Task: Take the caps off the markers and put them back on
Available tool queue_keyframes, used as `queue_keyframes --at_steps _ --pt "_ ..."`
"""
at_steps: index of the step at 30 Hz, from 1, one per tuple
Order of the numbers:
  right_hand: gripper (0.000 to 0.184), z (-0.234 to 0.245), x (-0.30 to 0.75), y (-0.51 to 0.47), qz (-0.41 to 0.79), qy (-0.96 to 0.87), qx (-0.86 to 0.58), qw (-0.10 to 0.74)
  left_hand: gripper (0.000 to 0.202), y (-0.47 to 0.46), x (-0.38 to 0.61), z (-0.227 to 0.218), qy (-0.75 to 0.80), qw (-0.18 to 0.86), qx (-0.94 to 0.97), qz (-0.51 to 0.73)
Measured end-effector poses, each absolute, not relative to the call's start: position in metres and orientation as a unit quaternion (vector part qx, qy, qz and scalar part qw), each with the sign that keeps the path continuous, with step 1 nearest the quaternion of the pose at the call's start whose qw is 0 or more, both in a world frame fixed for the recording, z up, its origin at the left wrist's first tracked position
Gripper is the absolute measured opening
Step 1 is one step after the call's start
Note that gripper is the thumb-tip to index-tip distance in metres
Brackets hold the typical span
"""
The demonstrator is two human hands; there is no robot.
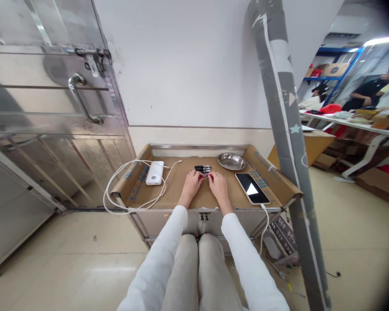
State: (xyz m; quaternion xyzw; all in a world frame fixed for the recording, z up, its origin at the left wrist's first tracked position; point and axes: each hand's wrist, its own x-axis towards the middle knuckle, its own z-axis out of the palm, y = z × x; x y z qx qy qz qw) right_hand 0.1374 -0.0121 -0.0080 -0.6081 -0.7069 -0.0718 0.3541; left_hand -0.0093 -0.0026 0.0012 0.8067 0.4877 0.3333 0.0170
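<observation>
My left hand (191, 185) and my right hand (218, 185) meet at the middle of the cardboard-covered cabinet top (178, 196). Their fingers are closed on the two ends of a small red marker (205, 175), mostly hidden by the fingertips. Just beyond it, several black markers (202, 168) lie side by side in a stack of rows. A shallow round metal bowl (231, 161) sits behind and to the right of my right hand.
A white power bank (154, 173) with a looped white cable (108, 190) lies at left. At right is a phone (253, 188) with its cable plugged in. A tall grey roll (287, 108) leans beside the cabinet; a metal door (52, 99) stands left. People work at a far table (376, 125).
</observation>
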Motion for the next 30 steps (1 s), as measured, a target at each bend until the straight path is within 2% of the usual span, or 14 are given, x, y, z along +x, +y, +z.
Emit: queue_keyframes --at_steps 15,30 --pt "0.019 -0.0085 0.1371 -0.0111 -0.045 -0.712 -0.61 0.344 0.006 -0.0011 -0.0094 -0.0019 0.477 0.08 0.803 0.348" --pt "0.019 -0.0101 0.1379 -0.0085 -0.048 -0.719 -0.602 0.344 0.007 -0.0009 -0.0087 -0.0014 0.485 0.08 0.799 0.346"
